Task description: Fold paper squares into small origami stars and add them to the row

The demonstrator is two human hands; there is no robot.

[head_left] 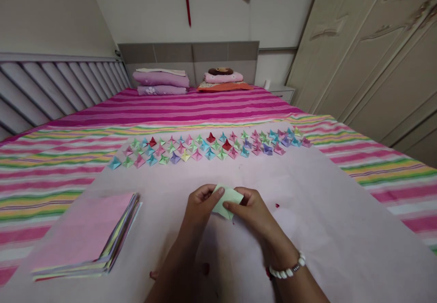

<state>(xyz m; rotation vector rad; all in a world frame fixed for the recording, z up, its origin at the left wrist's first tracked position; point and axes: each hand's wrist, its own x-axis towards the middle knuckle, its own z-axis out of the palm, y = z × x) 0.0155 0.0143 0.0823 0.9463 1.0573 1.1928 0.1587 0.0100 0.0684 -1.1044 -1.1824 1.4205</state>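
A small folded piece of pale green paper (229,199) is held up between my two hands, above the pale sheet. My left hand (204,201) pinches its left side, thumb on top. On its right side my right hand (251,206) grips it, with the thumb lying across the front and the other fingers behind. A white bead bracelet (288,271) circles my right wrist. Beyond my hands, several small folded paper boats (197,155) in many colours stand in rows. To the left lies a stack of coloured paper (90,230), pink on top.
A pale sheet (327,230) covers the near part of a bed with a striped bedspread (362,152). Small dark red bits (277,205) lie on the sheet. Folded bedding (162,79) and a pillow pile (223,77) rest by the headboard; a wardrobe (368,61) stands right.
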